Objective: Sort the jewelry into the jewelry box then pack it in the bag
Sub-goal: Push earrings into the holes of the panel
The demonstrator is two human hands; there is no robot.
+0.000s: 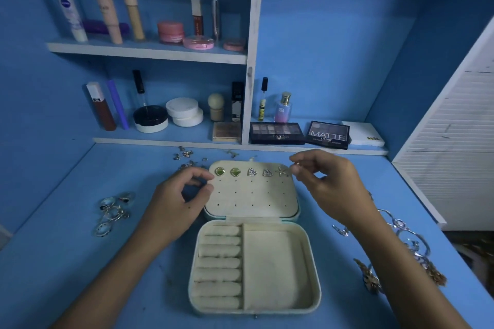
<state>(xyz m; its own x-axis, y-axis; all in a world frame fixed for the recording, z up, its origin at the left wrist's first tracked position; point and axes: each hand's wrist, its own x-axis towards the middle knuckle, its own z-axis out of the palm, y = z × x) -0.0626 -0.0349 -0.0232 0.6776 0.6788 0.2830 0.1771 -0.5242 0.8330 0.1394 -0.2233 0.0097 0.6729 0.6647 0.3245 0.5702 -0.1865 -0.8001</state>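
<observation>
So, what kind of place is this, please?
Probably a dressing or vanity corner at home. Blue shelves hold cosmetics, eyeshadow palettes and a perfume bottle, and an open jewelry box lies on the blue table among loose rings.

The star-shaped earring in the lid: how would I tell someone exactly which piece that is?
Find the open cream jewelry box on the blue desk, then its lid panel dotted with holes. Five studs fill the top row; the star earring sits last on the right, beside the right hand. It alone is spiky; its neighbours are green or triangular.
</observation>
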